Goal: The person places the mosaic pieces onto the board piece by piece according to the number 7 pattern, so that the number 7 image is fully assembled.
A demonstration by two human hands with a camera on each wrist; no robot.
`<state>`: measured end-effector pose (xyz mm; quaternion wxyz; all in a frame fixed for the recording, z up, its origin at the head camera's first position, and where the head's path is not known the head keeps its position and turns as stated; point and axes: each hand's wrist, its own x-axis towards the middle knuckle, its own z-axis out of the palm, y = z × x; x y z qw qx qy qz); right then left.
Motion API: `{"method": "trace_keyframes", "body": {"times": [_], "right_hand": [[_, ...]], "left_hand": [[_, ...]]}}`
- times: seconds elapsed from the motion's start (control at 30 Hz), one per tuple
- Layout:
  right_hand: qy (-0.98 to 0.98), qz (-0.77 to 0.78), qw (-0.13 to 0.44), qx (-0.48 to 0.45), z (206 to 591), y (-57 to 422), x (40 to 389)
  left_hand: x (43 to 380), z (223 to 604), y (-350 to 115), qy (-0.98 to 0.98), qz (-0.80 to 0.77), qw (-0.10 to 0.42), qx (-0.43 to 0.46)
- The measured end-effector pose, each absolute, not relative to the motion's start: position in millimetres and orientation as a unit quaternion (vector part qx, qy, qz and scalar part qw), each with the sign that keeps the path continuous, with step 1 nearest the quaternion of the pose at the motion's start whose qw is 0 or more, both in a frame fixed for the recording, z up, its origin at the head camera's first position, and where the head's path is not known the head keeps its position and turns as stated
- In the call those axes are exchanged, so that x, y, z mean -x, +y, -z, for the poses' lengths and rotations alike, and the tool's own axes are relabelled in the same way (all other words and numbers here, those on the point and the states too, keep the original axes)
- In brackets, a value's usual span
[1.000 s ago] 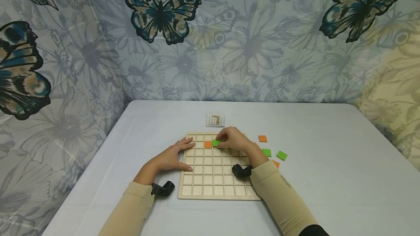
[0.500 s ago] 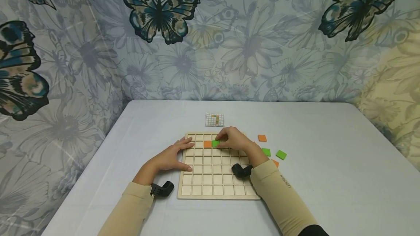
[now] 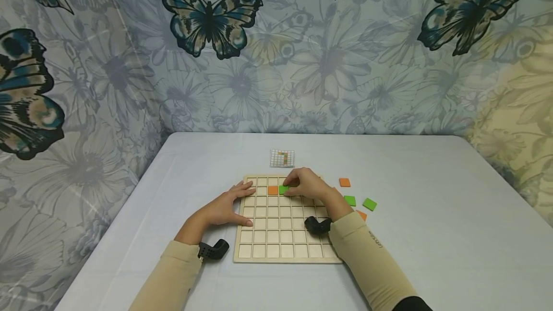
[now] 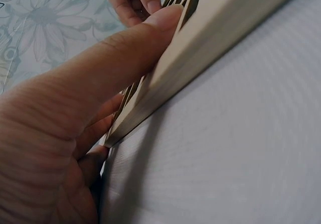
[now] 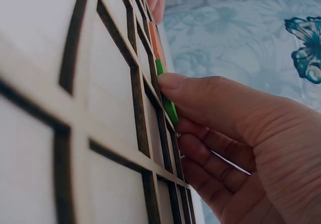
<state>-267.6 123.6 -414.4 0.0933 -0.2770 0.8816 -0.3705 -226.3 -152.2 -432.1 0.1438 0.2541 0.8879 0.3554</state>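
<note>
A wooden grid board (image 3: 273, 225) lies on the white table. My right hand (image 3: 307, 184) reaches over its far part and pinches a green square tile (image 3: 282, 189) at a cell in the second row. Directly left of that tile, an orange square tile (image 3: 273, 190) sits in its cell. In the right wrist view the thumb presses on the green tile (image 5: 171, 110), tilted slightly against the grid. My left hand (image 3: 222, 208) rests along the board's left edge, thumb and fingers spread. The left wrist view shows its thumb (image 4: 120, 50) lying over the board's rim (image 4: 200, 48).
Loose tiles lie right of the board: an orange tile (image 3: 344, 182), two green tiles (image 3: 349, 200) and another orange one (image 3: 362, 215) partly behind the right forearm. A small card with a coloured grid pattern (image 3: 282, 158) lies beyond the board. A patterned wall stands behind the table.
</note>
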Motion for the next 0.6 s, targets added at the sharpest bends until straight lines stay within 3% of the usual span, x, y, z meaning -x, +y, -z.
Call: {"method": "trace_keyframes", "body": {"times": [0.6], "right_hand": [[0.883,0.376,0.114,0.258,390.4,131.8,268.1]], "left_hand": [[226.7,434.6,-152.9,0.893,-0.345,0.132,-0.258]]}}
